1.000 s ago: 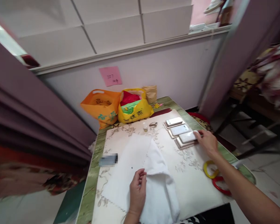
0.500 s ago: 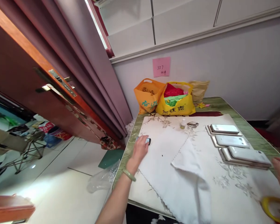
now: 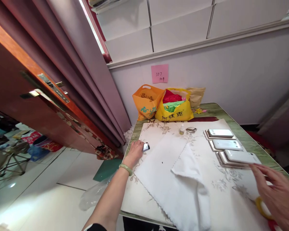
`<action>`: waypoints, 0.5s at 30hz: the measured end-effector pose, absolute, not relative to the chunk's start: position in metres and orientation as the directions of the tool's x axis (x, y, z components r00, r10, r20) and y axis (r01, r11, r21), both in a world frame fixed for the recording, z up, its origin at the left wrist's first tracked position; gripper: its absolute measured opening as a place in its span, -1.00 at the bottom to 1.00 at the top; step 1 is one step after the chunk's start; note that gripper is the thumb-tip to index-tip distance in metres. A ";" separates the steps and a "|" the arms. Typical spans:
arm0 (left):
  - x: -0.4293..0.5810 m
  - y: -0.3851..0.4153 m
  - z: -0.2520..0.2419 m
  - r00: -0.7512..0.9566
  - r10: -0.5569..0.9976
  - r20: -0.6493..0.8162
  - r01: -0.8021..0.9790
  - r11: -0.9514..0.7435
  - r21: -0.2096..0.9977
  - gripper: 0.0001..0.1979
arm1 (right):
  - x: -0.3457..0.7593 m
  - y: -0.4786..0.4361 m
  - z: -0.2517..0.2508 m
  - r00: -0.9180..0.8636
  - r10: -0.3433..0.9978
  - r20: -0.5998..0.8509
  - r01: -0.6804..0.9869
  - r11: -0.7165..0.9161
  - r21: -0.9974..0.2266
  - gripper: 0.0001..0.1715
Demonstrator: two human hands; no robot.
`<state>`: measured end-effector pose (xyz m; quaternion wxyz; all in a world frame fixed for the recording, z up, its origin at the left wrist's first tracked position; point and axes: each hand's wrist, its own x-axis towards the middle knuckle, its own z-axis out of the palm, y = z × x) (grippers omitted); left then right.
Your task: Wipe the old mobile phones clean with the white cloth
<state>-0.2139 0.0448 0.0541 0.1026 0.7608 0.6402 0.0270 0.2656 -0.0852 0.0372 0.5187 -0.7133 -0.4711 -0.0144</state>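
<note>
My left hand (image 3: 135, 152) reaches to the table's left edge, its fingers closed around a small dark and silver object (image 3: 145, 147). A green bangle sits on that wrist. My right hand (image 3: 276, 192) hovers at the lower right with fingers spread, holding nothing, just in front of the nearest white phone (image 3: 242, 156). Two more white phones (image 3: 226, 144) lie in a row behind it. A white cloth (image 3: 180, 179), partly folded over, lies spread between my hands. A yellow ring (image 3: 262, 207) shows beneath my right hand.
An orange bag (image 3: 146, 102) and a yellow bag (image 3: 174, 109) stand at the table's far edge by the wall. A small bottle (image 3: 181, 129) and scissors (image 3: 191, 130) lie behind the cloth. Purple curtains (image 3: 69, 64) and a wooden door (image 3: 26, 96) are on the left.
My left hand left the cloth, reached to the table's left edge and closed on the small object. My right hand drew back from the nearest phone. The view swung left.
</note>
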 end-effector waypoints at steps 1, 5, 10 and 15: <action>-0.214 0.044 0.055 0.158 0.984 -0.086 0.970 -0.138 0.198 -0.63 | 0.254 -0.086 0.041 0.528 0.686 0.502 0.699 -0.016 -0.715 -0.72; -0.212 0.040 0.061 0.096 0.993 -0.068 0.964 -0.075 0.254 -0.73 | 0.197 -0.085 0.040 0.154 0.878 0.454 0.673 0.243 -0.698 -0.74; -0.180 0.034 0.067 -0.014 1.000 -0.016 0.768 0.021 0.640 -0.82 | 0.127 -0.071 0.032 -0.286 0.882 0.375 0.808 0.432 -0.400 -0.72; -0.113 0.018 0.060 -0.032 0.968 -0.248 -0.436 0.209 0.875 -0.72 | 0.099 -0.060 0.037 -0.368 0.914 0.170 0.894 0.398 -0.204 -0.72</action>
